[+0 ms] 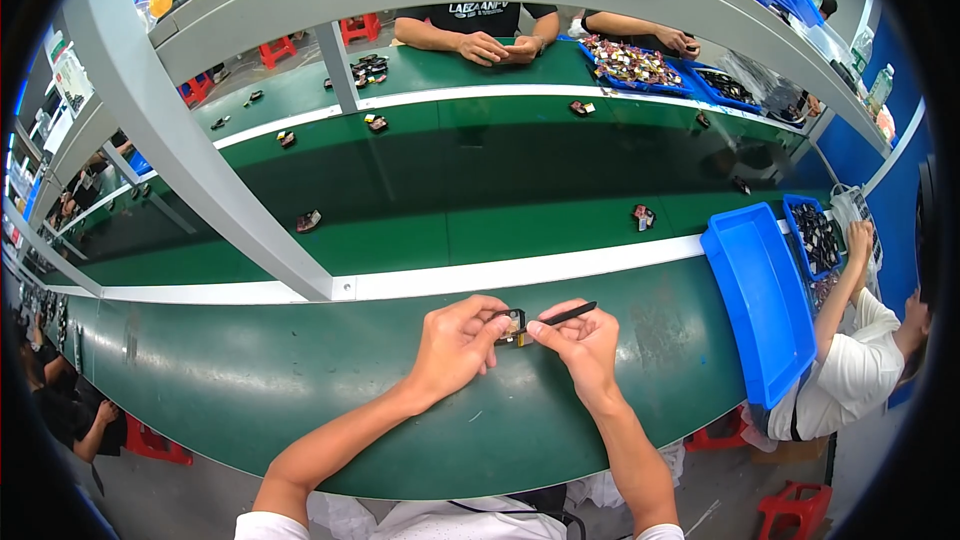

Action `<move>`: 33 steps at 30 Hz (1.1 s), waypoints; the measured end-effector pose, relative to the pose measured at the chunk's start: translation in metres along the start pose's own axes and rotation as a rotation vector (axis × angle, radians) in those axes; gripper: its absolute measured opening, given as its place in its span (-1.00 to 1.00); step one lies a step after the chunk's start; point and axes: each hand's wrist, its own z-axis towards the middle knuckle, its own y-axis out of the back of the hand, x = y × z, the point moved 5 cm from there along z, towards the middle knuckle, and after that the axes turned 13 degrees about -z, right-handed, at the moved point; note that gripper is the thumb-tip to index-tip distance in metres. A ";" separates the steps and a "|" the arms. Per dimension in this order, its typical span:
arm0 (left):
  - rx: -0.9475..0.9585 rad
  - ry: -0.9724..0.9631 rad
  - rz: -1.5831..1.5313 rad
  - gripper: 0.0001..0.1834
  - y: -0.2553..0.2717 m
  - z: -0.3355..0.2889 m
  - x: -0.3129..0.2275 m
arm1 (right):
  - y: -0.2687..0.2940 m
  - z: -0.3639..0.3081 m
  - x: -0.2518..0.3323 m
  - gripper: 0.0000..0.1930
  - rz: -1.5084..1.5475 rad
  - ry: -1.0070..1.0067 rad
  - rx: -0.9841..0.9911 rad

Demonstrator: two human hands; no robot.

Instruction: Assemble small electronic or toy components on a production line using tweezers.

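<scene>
Small black-framed part (514, 319), in the head view, held over the green workbench (300, 370) near the middle of the far edge. Pinched at its left side between thumb and fingers of the left hand (458, 342). Gripped in the right hand (583, 342), thumb and fingers closed on it: slim black tool (573, 314), angled toward the part's right side; contact too small to tell. At the workbench's right end, long blue tray (757, 300). Beyond the far edge, dark green belt (480, 210) bearing small dark pieces (308, 221), well apart.
</scene>
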 end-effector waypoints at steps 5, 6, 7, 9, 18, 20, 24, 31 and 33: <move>0.008 0.031 -0.046 -0.79 0.001 0.002 0.004 | 0.001 0.000 0.004 -0.82 0.001 -0.035 -0.016; 0.022 0.043 -0.046 -0.79 0.001 0.002 0.004 | 0.001 0.000 0.005 -0.82 0.001 -0.036 -0.015; 0.036 0.054 -0.046 -0.79 0.000 0.002 0.004 | 0.002 0.001 0.004 -0.82 -0.006 -0.063 0.002; 0.032 0.049 -0.056 -0.79 0.001 0.002 0.007 | 0.002 0.001 0.002 -0.81 -0.014 -0.090 0.020; 0.056 0.120 -0.173 -0.78 0.004 0.005 0.015 | 0.002 0.000 0.001 -0.81 0.011 -0.024 0.033; 0.069 0.158 -0.241 -0.78 0.006 0.006 0.017 | 0.002 -0.001 0.003 -0.81 0.026 0.075 0.023; 0.110 0.211 -0.315 -0.72 0.006 0.008 0.018 | 0.001 -0.006 0.010 -0.82 -0.118 0.196 -0.037; 0.112 0.216 -0.424 -0.68 0.004 0.008 0.023 | 0.000 -0.013 0.014 -0.86 -0.338 0.399 -0.178; 0.101 0.199 -0.410 -0.69 0.004 0.007 0.022 | -0.001 -0.014 0.015 -0.86 -0.350 0.420 -0.189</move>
